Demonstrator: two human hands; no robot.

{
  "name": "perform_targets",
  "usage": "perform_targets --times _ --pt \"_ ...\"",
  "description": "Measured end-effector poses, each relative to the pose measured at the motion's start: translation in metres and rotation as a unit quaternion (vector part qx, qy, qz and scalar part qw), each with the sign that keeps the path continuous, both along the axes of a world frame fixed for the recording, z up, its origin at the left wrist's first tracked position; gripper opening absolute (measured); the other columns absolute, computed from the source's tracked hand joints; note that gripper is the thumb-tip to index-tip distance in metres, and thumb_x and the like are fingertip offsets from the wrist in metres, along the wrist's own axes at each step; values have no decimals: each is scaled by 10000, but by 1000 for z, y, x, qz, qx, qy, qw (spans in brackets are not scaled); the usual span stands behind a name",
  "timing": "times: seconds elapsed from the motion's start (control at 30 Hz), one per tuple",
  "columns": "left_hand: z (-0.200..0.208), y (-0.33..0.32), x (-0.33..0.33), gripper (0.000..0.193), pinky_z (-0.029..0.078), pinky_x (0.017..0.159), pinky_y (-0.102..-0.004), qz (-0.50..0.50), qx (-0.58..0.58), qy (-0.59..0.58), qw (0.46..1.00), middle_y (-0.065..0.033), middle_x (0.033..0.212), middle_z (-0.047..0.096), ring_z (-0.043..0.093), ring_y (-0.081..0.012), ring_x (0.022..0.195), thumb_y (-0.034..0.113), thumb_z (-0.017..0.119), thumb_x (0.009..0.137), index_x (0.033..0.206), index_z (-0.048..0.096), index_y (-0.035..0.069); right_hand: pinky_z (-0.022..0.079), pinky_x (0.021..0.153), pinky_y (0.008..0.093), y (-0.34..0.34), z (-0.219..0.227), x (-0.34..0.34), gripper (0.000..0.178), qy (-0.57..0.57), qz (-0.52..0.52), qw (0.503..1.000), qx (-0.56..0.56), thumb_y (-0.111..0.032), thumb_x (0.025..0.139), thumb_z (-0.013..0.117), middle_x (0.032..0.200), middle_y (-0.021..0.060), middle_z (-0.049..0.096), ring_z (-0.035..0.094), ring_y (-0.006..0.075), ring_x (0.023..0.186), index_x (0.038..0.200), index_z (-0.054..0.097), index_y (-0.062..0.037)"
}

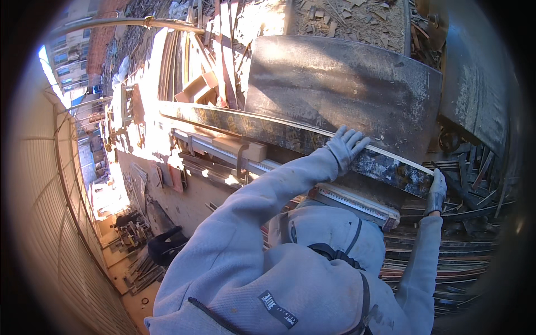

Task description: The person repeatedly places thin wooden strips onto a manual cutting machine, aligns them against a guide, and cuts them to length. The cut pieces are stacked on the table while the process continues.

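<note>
A long dark board [285,129] with a pale upper edge runs from the bright far left to the right in front of me, tilted on its edge. My left hand [347,146], in a pale glove, lies over its upper edge with the fingers stretched out and apart. At the board's right end my right hand [438,193], also gloved, is closed on the corner; the fingertips are at the edge and the thumb side is partly hidden. Behind the board lies a broad, dark, scuffed metal sheet [346,84].
A rail with a measuring scale [357,204] runs along the near side, close to my body. Several stacked strips [441,259] lie to the right. Wood scraps [346,17] cover the ground beyond. A corrugated wall [44,206] stands at left.
</note>
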State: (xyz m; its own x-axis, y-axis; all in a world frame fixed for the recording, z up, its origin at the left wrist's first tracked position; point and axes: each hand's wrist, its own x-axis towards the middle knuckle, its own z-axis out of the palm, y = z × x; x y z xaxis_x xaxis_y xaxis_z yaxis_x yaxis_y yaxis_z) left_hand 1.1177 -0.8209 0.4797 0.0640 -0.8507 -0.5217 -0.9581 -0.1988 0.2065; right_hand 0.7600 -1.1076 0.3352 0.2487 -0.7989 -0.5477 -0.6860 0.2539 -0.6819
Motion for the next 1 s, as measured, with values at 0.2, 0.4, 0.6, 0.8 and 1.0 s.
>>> perform_targets --times 0.2,0.4,0.6,0.8,1.0 --pt "-9 43 35 941 401 1139 -496 1 39 -29 999 -136 1456 549 537 -328 1357 352 745 881 1688 347 76 534 983 357 0 -21 -7 508 18 -98 994 46 -426 1113 640 1239 86 775 679 183 1081 1361 753 3" --pt "-9 70 45 896 412 1109 -503 20 33 -1 999 -152 1401 563 545 -341 1315 244 796 791 1589 425 76 539 963 349 35 -25 -3 492 7 -53 998 37 -412 1099 656 1167 63 772 669 167 1047 1324 773 8" --pt "-11 83 43 776 424 1068 -502 17 26 -23 999 -152 1369 576 554 -345 1277 222 734 847 1557 462 65 551 981 403 63 -22 -5 516 18 -105 994 23 -415 1105 620 1188 139 791 705 231 1078 1295 760 43" --pt "-33 86 46 751 455 1066 -547 34 -57 39 997 -187 1356 611 579 -390 1244 159 787 746 1443 530 49 529 1094 433 98 29 15 441 31 35 993 -109 -406 1135 633 1353 196 747 697 349 1265 1337 745 -30" --pt "-30 92 45 901 435 1100 -518 27 -86 25 996 -147 1412 567 555 -368 1291 209 821 697 1521 478 83 35 1384 589 126 155 57 1330 198 449 836 -245 -685 821 860 1805 298 215 124 474 1700 1776 181 -56"
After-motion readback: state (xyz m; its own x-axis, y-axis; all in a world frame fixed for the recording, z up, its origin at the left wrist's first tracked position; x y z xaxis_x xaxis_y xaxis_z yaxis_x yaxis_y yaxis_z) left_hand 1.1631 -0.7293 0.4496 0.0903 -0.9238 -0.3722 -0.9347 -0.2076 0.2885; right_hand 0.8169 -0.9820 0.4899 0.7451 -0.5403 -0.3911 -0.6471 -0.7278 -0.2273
